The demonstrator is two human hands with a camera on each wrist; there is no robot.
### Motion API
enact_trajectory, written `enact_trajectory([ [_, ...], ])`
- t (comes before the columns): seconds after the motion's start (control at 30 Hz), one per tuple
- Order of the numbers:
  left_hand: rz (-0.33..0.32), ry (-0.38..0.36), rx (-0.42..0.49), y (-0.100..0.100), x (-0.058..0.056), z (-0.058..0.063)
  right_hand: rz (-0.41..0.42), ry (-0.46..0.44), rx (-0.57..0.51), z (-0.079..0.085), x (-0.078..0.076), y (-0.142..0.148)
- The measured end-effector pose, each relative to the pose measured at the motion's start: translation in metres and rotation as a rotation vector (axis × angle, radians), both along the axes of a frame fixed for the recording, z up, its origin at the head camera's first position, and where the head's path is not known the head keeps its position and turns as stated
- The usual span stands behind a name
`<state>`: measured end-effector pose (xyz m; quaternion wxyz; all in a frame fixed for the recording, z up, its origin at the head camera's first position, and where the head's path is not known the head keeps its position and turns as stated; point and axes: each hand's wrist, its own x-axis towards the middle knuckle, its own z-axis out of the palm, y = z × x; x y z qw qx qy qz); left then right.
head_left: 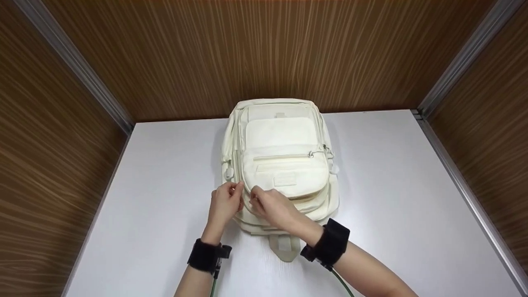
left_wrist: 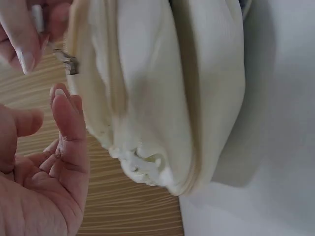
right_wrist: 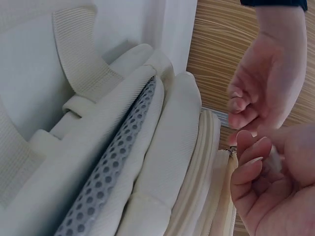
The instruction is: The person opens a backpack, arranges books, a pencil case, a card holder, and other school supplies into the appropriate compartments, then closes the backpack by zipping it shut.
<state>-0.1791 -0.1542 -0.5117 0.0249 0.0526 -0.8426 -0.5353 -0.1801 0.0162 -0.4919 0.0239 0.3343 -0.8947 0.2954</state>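
A cream backpack lies on the white table, its front pockets facing up. At the lower left edge of its front pocket, my right hand pinches a zipper pull. The metal zipper slider sits beside those fingers on the pocket's seam. Just to the left, my left hand is close to the bag's side. In the left wrist view, its thumb and fingers are loosely bent and apart, with nothing between them. Another zipper slider hangs on the small front pocket.
The white table extends on both sides of the bag. Wood-grain panels stand behind and at the sides, with metal rails in the corners. A webbing loop sticks out toward me from the bag.
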Motion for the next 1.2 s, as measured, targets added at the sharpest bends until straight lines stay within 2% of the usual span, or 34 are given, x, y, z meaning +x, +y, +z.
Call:
enact_trajectory([
  [0.07, -0.027, -0.052, -0.053, 0.002, -0.008, -0.004, -0.027, 0.018, 0.003, 0.000, 0.000, 0.000],
  [0.17, -0.045, -0.085, -0.093, 0.007, -0.015, -0.008, -0.076, 0.026, 0.015, 0.000, 0.001, 0.001],
  [0.27, -0.045, -0.073, -0.127, 0.011, -0.019, -0.007, -0.089, 0.030, 0.043, 0.000, 0.000, 0.001],
  [0.43, -0.035, -0.036, -0.186, 0.014, -0.021, -0.009, -0.041, 0.038, 0.090, -0.002, -0.003, 0.004],
  [0.63, -0.025, -0.020, -0.181, 0.014, -0.020, -0.011, -0.004, -0.004, 0.094, -0.001, -0.004, 0.021],
  [0.8, -0.024, -0.002, -0.193, 0.014, -0.020, -0.012, -0.005, -0.044, 0.090, 0.000, -0.005, 0.042],
  [1.2, -0.026, -0.046, -0.155, 0.014, -0.019, -0.012, -0.009, -0.129, 0.074, 0.004, -0.007, 0.092],
])
